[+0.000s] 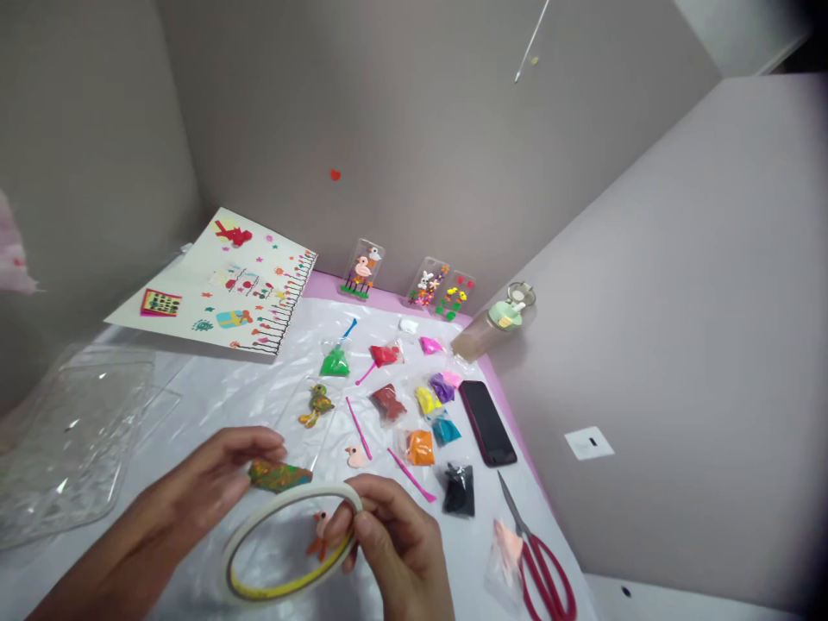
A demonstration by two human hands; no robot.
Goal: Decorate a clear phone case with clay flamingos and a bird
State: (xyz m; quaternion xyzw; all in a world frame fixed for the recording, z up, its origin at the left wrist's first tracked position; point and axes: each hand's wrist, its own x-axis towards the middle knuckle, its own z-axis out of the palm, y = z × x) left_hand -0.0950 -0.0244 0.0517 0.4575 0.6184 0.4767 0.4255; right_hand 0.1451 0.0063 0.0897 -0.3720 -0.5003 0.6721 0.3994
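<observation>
My right hand [401, 539] pinches the edge of a white tape roll [292, 490] with a yellow inner ring, raised over the table. Beside it, my left hand [223, 474] has its fingers apart near a mottled green and orange clay piece [279, 476]; whether it touches the piece is unclear. Through the ring shows a small pink clay bird [318, 533], partly hidden by my right fingers. A mottled clay bird [316, 405] lies on a clear sheet beyond my hands, and a pale pink clay bird head [354, 456] lies to its right.
Bagged clay such as the orange pack [420, 448], pink tools [411, 474], a phone [486, 423] and red-handled scissors [547, 573] lie on the right. A bottle [485, 332] and decorated cases [363, 269] stand behind. Clear trays [78, 440] and a decorated paper [187, 297] are left.
</observation>
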